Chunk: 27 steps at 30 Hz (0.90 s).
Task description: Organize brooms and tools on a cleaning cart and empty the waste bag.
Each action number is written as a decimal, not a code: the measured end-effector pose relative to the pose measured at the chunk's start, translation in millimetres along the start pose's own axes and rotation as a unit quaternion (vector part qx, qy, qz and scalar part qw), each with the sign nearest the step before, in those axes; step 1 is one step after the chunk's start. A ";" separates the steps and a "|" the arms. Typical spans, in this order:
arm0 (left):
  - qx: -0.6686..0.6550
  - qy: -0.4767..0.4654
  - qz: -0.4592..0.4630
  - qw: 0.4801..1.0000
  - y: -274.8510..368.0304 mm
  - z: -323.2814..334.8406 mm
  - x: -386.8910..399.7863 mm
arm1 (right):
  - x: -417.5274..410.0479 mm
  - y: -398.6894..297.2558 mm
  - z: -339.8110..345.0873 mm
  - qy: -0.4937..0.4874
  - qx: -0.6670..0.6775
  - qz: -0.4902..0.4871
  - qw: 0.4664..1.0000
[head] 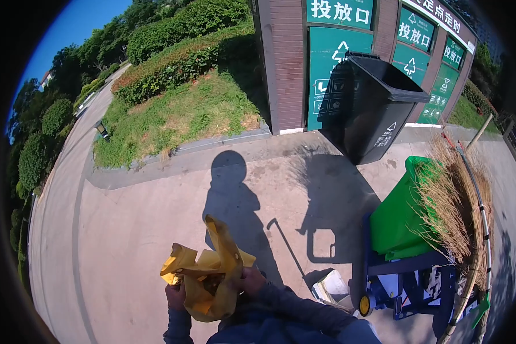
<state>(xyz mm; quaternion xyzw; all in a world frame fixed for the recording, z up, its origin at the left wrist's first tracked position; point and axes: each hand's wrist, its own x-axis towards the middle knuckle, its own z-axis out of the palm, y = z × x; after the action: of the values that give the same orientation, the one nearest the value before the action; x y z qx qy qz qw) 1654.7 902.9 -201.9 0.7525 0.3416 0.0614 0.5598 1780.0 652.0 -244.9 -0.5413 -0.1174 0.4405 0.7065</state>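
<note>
A yellow bag (210, 296) hangs before my body, its mouth spread and its upper edge creased and folded. My left hand (176, 296) grips the bag's left side. On the opposite side my right hand (252, 281) holds the rim, with its fingers partly hidden by the bag. Something brownish lies inside, too shaded to name. Paved ground lies beneath the bag, with my shadow (234, 202) stretching away ahead.
To the right stands a blue cart (387, 268) with a green bin (402, 210), twig brooms (449, 206) and a dustpan (333, 286) beside it. A black wheeled bin (374, 116) stands by a waste-collection station (284, 64). Hedges (176, 64) border the path.
</note>
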 end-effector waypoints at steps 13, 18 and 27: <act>0.058 -0.248 0.310 0.916 284.7 264.6 227.4 | 89.2 -289.0 -189.3 0.163 -0.176 -0.291 0.926; -0.098 -0.189 0.274 0.938 371.6 325.8 336.5 | 91.7 -300.4 -316.2 0.381 -0.190 -0.433 0.795; -0.186 -0.020 0.519 0.834 533.2 414.9 466.8 | 141.2 -96.7 -620.8 0.671 0.175 -0.018 0.720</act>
<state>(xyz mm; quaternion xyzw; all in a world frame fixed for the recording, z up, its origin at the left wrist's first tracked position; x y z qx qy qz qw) 2443.5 768.2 -17.5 0.7018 -0.1280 0.3902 0.5821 2309.5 344.7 -444.7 -0.5596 0.4569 -0.0383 0.6904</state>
